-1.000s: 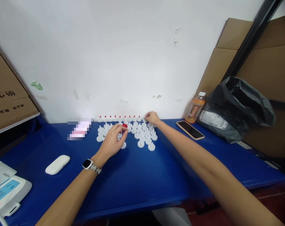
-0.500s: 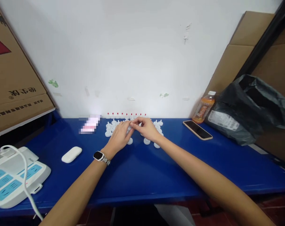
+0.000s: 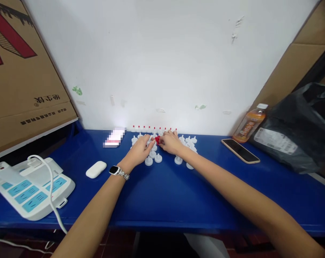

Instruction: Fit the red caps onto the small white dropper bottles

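My left hand is curled among white nozzle caps at the back of the table, with a white nozzle cap partly visible between thumb and fingers. At a small pile of red caps, the fingertips of my right hand are bent and touching the pile; whatever they pinch is hidden. More white nozzle caps lie in front of my left hand, and others to the right of my right hand. Along the wall stands a row of red-tipped white pieces.
On the left are a power strip with a white cable and a white earbud case. A phone, an orange drink bottle and a black plastic bag sit on the right. Cardboard boxes flank the blue table.
Both hands were together over the white caps; now they are apart. My right hand has moved to the red pile, which has come into view. The camera has turned slightly left.
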The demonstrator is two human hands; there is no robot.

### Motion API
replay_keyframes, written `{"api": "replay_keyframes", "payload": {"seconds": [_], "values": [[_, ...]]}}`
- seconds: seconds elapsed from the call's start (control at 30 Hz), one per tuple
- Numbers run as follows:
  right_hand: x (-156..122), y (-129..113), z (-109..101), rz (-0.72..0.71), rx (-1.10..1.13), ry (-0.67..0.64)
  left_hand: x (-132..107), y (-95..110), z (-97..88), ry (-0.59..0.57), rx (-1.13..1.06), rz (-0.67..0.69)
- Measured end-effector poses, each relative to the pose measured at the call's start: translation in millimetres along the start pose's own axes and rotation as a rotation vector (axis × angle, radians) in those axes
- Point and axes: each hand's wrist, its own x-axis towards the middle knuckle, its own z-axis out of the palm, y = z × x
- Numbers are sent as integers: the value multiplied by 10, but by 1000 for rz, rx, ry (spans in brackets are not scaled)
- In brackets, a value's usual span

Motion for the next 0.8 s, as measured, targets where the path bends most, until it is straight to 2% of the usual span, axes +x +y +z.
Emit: {"api": "replay_keyframes", "payload": {"seconds": [0.2,0.43,0.57,0.67,0.8], "values": [[9,14,-33,4,3,-29,-12,66,-9,-25,-21,20],[91,-88,-28,-8,-21,-62,-14,30,3,-27,-12,-7],[63,-60,-76,-13,41,-18,-19,43,-7,-42,-31,3],[-65,-13,-176,46,318,96,-28,89,-29,-35,-49,-4],[-351,-36,-309,173,936,298,-41,199,-29,-48,-73,-14]]}}
